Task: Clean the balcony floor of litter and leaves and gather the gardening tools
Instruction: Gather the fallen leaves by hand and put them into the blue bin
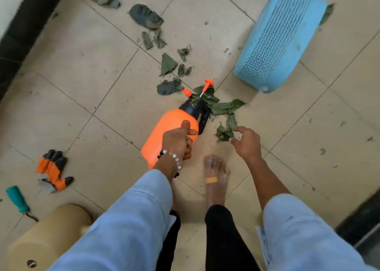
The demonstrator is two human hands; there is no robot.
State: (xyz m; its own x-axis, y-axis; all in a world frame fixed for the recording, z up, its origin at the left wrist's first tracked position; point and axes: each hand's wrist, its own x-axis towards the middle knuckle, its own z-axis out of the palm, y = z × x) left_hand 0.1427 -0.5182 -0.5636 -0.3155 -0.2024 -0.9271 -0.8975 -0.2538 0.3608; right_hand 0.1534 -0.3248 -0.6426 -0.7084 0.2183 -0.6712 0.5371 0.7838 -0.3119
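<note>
Many torn leaves (168, 64) on beige tiled floor (86, 69), black skirting (22, 30)

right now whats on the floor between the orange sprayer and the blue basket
In the head view, a clump of green leaves lies between the orange sprayer and the tipped blue basket, then bare tile up to the basket.

The sprayer (170, 133) is laid at the centre of the floor (86, 69), nozzle toward 1 o'clock, and is gripped by the left hand (178, 142). Leaves (225, 108) are scattered from 11 to 3 o'clock. The basket (279, 42) is tipped at 2 o'clock. The gloves (53, 169) and trowel (17, 200) are found at 8 o'clock.
</note>
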